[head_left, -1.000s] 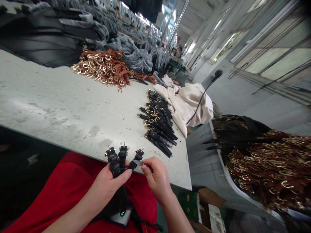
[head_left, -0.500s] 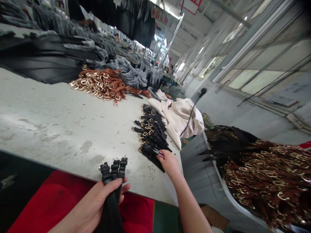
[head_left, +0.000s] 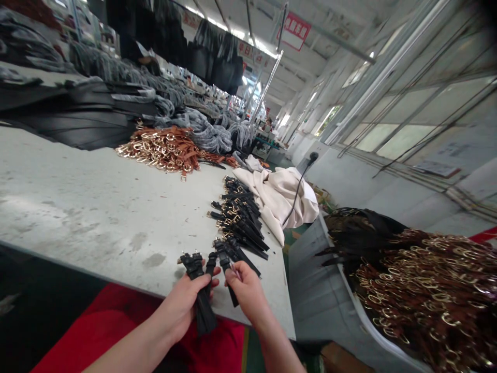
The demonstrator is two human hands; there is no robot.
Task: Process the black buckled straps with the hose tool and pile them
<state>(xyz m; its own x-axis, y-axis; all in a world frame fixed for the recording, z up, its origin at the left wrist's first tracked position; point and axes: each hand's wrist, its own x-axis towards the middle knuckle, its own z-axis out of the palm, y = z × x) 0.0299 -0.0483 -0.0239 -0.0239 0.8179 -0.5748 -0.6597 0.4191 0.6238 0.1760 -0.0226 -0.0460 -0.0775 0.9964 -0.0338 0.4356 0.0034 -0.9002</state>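
My left hand [head_left: 185, 303] is closed around a bunch of short black straps [head_left: 200, 290] with small metal buckles, held upright over the near edge of the white table [head_left: 97, 207]. My right hand [head_left: 245, 289] is closed on one more black strap [head_left: 227, 267], brought in beside the bunch. Just beyond my hands a row of similar black straps [head_left: 236, 220] with gold buckles lies along the table's right side.
A heap of brown straps with gold rings [head_left: 163, 147] sits at the table's far side, with black and grey bundles behind. A cream cloth [head_left: 281, 199] with a black cable lies at the right. A bin of brown ringed straps [head_left: 423, 287] stands to the right. Red fabric [head_left: 108, 331] is below.
My right hand has come back from the row of black straps with one strap and now holds it next to the bunch in my left hand. The view has tilted up.
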